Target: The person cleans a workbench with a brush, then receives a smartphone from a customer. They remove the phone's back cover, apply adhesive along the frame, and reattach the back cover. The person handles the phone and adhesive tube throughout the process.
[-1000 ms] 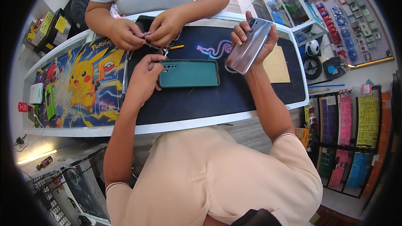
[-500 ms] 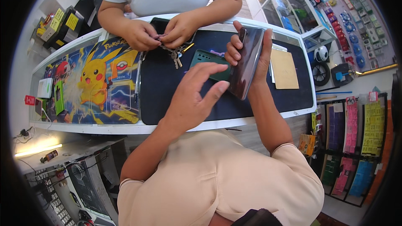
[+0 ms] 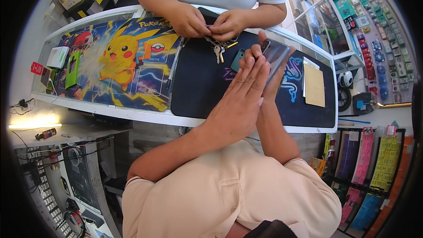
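A dark glossy smartphone [image 3: 277,56] is tilted in my right hand [image 3: 272,89], with the fingers wrapped round its edges. My left hand [image 3: 242,90] lies flat against the phone's lower left side, its fingers stretched out and close together. It covers part of the phone and of my right hand. Beyond my left fingers, a green phone case [image 3: 238,60] rests on the dark mat [image 3: 198,79], mostly hidden. Across the counter, another person's hands [image 3: 211,22] finger a bunch of keys [image 3: 219,52], with a dark phone [image 3: 209,14] beside them.
A colourful cartoon playmat [image 3: 119,61] covers the counter's left part. To the right lie a tan envelope [image 3: 314,87] and papers. White-and-green boxes [image 3: 57,57] stand at the far left. A glass display case [image 3: 319,22] and racks of coloured packs [image 3: 387,158] line the right side.
My left hand has moved from a spread pose beside the phone to lie flat against it. The phone is still in my right hand. The whole view has shifted a little.
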Motion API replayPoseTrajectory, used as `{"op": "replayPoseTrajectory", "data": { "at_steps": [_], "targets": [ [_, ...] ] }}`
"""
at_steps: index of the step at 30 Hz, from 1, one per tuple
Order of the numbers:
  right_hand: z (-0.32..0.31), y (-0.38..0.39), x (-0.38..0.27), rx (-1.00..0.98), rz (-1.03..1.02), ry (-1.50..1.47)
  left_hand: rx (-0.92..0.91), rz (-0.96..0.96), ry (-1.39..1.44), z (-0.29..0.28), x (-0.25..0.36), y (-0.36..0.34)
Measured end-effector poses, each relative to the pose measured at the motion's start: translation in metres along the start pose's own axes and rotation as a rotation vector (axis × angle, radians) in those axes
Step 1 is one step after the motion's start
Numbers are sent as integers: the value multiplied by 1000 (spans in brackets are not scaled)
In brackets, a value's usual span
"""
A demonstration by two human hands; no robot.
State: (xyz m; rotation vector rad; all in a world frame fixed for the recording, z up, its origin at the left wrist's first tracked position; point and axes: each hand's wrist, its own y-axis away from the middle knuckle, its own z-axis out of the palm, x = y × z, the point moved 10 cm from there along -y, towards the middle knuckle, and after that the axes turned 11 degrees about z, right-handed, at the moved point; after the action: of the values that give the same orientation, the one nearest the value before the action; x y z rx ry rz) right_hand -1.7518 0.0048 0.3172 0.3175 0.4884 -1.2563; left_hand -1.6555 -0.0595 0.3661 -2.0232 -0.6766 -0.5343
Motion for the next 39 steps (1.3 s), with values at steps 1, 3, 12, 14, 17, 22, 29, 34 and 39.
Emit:
{"op": "replayPoseTrajectory", "data": {
  "at_steps": [1, 3, 12, 14, 17, 22, 29, 34, 39],
  "targets": [
    [1, 2, -2, 66, -49, 112, 50, 12, 50, -8, -1, 2],
    [7, 11, -8, 183, -156, 316, 163, -101, 132, -25, -16, 13],
    [43, 13, 38, 136, 57, 859, 652, -491, 757, -73, -107, 59],
    [51, 10, 40, 141, -3, 1170, 618, -529, 667, -73, -113, 61],
    [78, 10, 47, 11, -187, 1449, 678, -486, 646, -78, -112, 59],
    [92, 14, 77, -182, -189, 1497, 936, -515, 1237, -69, -129, 66],
    [71, 10, 104, -188, -122, 1566, 1097, -449, 1322, -67, -142, 74],
    [56, 2, 106, -179, -30, 1456, 1210, -403, 1266, -74, -147, 76],
    [48, -4, 103, -121, 27, 1433, 1239, -354, 1317, -73, -146, 75]
  ]
}}
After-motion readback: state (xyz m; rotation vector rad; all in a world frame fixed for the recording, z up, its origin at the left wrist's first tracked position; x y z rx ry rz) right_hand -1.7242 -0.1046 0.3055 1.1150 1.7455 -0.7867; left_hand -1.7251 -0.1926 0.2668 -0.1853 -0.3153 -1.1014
